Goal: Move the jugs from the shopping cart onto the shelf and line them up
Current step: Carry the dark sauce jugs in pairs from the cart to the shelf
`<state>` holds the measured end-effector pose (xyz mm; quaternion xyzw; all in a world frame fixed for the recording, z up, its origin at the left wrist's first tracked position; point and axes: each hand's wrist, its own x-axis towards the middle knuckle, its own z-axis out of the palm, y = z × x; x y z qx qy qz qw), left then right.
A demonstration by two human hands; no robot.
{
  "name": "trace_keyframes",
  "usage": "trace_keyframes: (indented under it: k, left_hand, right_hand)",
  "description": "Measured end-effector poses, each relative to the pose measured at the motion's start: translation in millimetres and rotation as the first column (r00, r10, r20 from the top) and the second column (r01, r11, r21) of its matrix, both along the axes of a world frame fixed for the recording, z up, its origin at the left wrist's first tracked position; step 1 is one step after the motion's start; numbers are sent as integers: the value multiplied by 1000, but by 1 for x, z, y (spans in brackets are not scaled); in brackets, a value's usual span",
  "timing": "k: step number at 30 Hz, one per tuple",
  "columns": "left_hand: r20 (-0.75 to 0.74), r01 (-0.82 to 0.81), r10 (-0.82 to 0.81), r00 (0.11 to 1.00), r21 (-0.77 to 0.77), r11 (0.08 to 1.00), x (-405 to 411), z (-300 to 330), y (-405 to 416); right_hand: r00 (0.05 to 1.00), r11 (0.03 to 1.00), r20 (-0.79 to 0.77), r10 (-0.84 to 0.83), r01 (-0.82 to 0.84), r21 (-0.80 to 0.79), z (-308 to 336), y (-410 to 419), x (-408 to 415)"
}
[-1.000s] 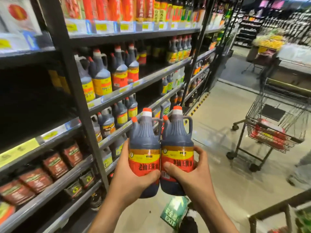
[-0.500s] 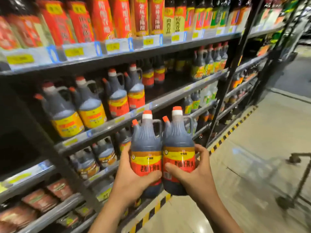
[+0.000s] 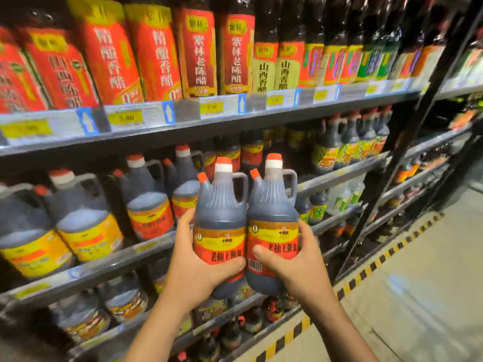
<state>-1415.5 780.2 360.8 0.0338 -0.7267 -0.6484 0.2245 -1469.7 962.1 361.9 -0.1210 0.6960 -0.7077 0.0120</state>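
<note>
I hold two dark jugs upright side by side, touching: my left hand (image 3: 194,270) wraps the left jug (image 3: 220,228), my right hand (image 3: 295,267) the right jug (image 3: 273,226), both raised before the middle shelf (image 3: 146,246). Four similar shelved jugs (image 3: 146,202) stand just behind, left of them.

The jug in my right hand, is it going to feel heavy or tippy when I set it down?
The right jug looks full of dark liquid almost to the neck, so probably heavy. It is tall and narrow, so it may tip if nudged.
</note>
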Motion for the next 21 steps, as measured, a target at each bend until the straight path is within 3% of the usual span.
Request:
trace_keyframes:
  k: [7, 13, 21]
  left_hand:
    - [-70, -90, 89, 994, -6, 996, -68, -4, -5]
    - [-142, -246, 233, 962, -81, 966, -102, -12, 3]
    - [-167, -529, 502, 849, -253, 810, -144, -16, 35]
  right_hand:
    - [983, 988, -111, 148, -143, 52, 5, 0, -89]
    - [960, 986, -230, 161, -149, 72, 4, -3, -141]
    - [908, 980, -372, 194, -195, 37, 0, -10, -207]
